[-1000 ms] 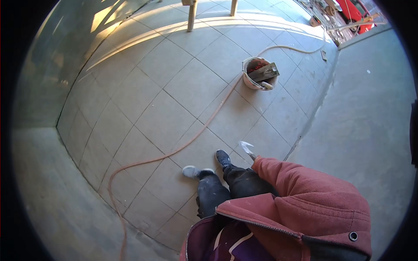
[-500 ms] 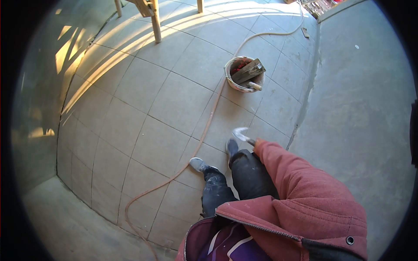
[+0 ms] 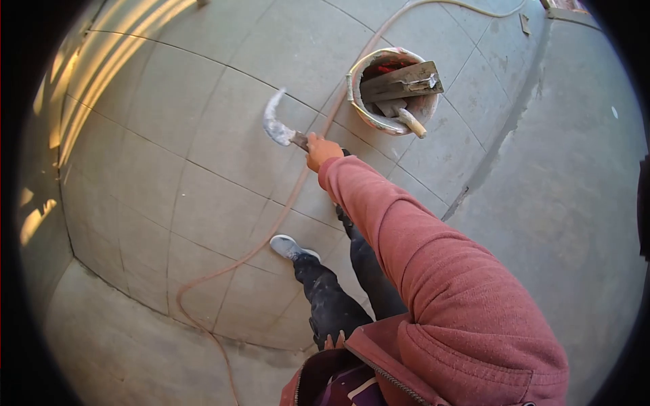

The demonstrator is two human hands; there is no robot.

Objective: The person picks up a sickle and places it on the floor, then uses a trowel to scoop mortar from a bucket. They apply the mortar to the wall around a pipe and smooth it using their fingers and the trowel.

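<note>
The dark handle of a curved tool [image 3: 276, 125] is held by the right hand [image 3: 322, 151]. The fingers are closed around it. The blade is bent like a moon and covered with white stuff. It is held out over the tiled floor [image 3: 223, 169], to the left of the bucket [image 3: 369, 119], and the two are kept apart. Only some fingers of the left hand [image 3: 334, 340] can be seen, low down by the dark trousers [image 3: 332, 298]. It cannot be told how far open that hand is, or if anything is held in it.

A long grey block [image 3: 399, 81] is tilted in the bucket, with one end poked over the rim. A small trowel [image 3: 411, 122] is leaned there too, with its light handle stuck out. Something red is partly hidden inside. The floor is crossed by a pink hose [image 3: 298, 184], which is bent past the bucket and near the grey shoe [image 3: 287, 247]. The right arm is covered by a red sleeve [image 3: 406, 230].
</note>
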